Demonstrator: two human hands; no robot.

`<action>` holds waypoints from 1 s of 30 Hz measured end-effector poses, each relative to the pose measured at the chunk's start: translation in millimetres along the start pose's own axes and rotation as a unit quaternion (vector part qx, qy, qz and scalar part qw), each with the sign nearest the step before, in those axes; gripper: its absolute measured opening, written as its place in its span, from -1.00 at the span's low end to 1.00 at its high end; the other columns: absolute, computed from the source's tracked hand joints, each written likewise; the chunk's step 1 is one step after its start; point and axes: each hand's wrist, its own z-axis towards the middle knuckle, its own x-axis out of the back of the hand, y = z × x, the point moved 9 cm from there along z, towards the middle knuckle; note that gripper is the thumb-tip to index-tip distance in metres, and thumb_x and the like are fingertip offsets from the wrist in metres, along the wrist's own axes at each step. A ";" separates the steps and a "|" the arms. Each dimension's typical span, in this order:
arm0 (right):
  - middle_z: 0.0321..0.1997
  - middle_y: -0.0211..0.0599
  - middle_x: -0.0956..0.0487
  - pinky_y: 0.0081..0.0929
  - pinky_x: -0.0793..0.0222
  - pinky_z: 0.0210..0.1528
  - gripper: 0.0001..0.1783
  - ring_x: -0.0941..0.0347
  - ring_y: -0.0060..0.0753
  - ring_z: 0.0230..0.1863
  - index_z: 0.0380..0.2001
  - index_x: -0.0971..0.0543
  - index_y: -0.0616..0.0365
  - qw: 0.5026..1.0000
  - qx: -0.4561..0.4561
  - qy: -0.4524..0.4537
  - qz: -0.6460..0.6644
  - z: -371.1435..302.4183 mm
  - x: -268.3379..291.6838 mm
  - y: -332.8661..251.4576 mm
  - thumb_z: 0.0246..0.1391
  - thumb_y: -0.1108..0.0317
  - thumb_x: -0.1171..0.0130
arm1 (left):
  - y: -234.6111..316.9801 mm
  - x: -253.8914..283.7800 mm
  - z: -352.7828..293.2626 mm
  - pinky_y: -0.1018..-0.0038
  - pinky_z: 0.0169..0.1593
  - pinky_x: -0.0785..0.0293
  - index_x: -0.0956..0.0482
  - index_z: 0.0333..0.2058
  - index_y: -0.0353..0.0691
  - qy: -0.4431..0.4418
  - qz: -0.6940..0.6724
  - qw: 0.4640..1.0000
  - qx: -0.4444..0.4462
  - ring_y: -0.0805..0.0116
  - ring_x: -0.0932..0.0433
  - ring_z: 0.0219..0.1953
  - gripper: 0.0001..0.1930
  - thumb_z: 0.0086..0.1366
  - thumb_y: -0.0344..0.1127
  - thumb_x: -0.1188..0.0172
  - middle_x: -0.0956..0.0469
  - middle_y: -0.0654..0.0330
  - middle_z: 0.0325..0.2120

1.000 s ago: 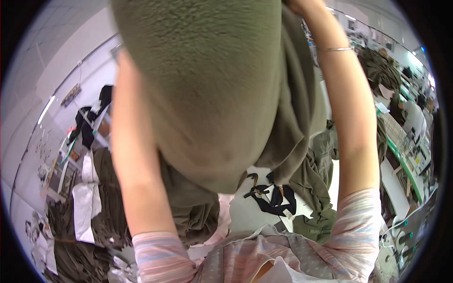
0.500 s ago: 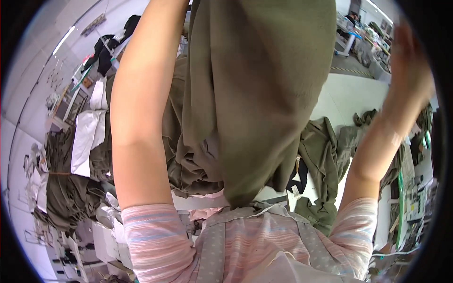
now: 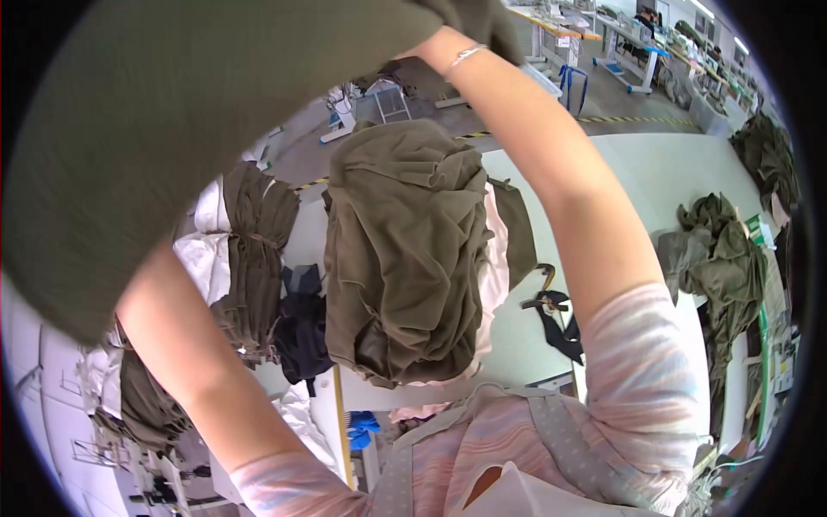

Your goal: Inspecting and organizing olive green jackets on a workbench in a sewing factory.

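Note:
A large olive-green garment [image 3: 198,95] is held up close to the camera, across the upper left. At the top centre my right hand [image 3: 432,45] is closed on its edge; the cloth covers most of the fingers. My left forearm [image 3: 194,362] reaches up behind the garment's lower edge, and the cloth hides that hand, so its fingers do not show. Below, a rumpled pile of olive garments [image 3: 405,250] lies on the white table [image 3: 637,172], with pale pink fabric [image 3: 495,267] showing under its right side.
Scissors [image 3: 546,274] and a black strap [image 3: 560,332] lie right of the pile. Tied olive bundles [image 3: 258,224] and black cloth [image 3: 301,327] are at the left. Crumpled olive cloth [image 3: 719,250] hangs over the right edge. Sewing tables [image 3: 629,43] stand beyond the yellow-black floor tape [image 3: 637,121].
The olive garment has swung from the centre to the upper left, uncovering the pile. My right hand has come from the far right to the garment; my left arm has moved lower and leftward.

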 end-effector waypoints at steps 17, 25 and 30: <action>-0.36 -0.24 -0.60 -0.33 -0.43 -0.31 -0.75 -0.51 -0.30 -0.38 -0.24 -0.59 0.08 0.798 -0.378 -0.377 0.280 -414.4 -240.1 -66.2 0.06 0.31 0.00 | 64.3 96.4 -327.5 0.09 0.16 -0.15 -0.54 -0.19 -0.12 -0.580 0.307 0.699 0.284 0.04 -0.34 0.10 -0.68 0.02 -0.49 -0.10 -0.46 0.11 -0.07; -0.37 -0.24 -0.59 -0.42 -0.42 -0.32 -0.74 -0.52 -0.36 -0.40 -0.17 -0.56 0.14 0.781 -0.489 -0.080 0.381 -499.9 -159.0 -139.8 0.19 0.34 0.07 | -102.0 -19.4 -448.0 -0.44 0.13 0.20 0.05 0.30 0.31 -0.666 0.437 0.482 0.366 -0.16 0.26 0.34 -0.21 0.14 0.23 -0.06 0.23 0.10 0.35; -0.27 -0.18 -0.60 -0.41 -0.40 -0.13 -0.71 -0.54 -0.33 -0.25 -0.06 -0.52 0.11 0.561 -0.704 0.013 0.437 -633.9 -167.6 -215.3 0.22 0.33 0.08 | -119.6 18.2 -494.8 -0.43 0.10 0.06 0.07 0.29 0.38 -0.624 0.439 0.537 0.359 -0.11 0.27 0.35 -0.25 0.17 0.23 -0.02 0.30 0.14 0.35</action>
